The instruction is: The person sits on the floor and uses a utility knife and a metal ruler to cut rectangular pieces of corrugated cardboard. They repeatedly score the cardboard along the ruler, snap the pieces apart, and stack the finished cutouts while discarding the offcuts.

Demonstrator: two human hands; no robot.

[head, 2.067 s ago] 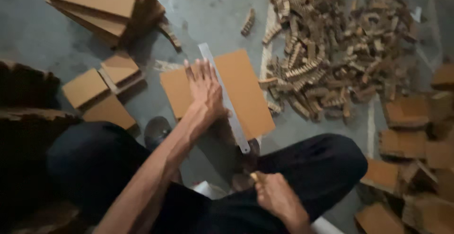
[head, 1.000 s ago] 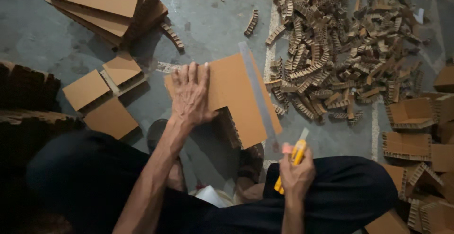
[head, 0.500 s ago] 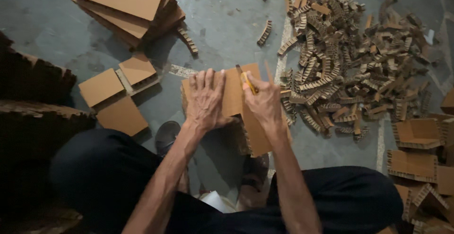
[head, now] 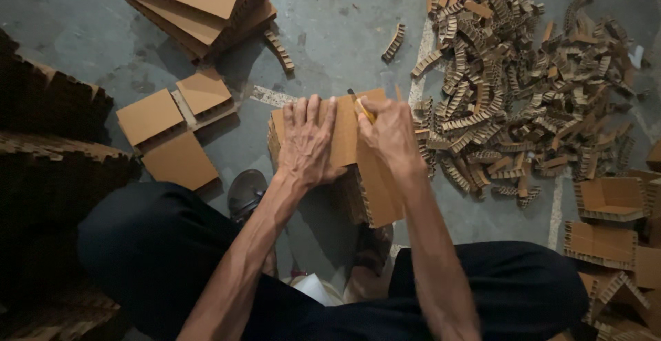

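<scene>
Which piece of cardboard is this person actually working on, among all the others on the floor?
Start at the big heap of cut cardboard strips on the grey floor, then look just left of it. There lies a honeycomb cardboard panel, pinned flat by the left hand. The right hand presses a yellow utility knife on it; no other piece is touched.

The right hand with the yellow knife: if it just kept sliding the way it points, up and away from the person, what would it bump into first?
Probably nothing soon. Past the cardboard panel's far edge, the right hand would cross bare floor; the scrap pile lies off to its right.
</scene>
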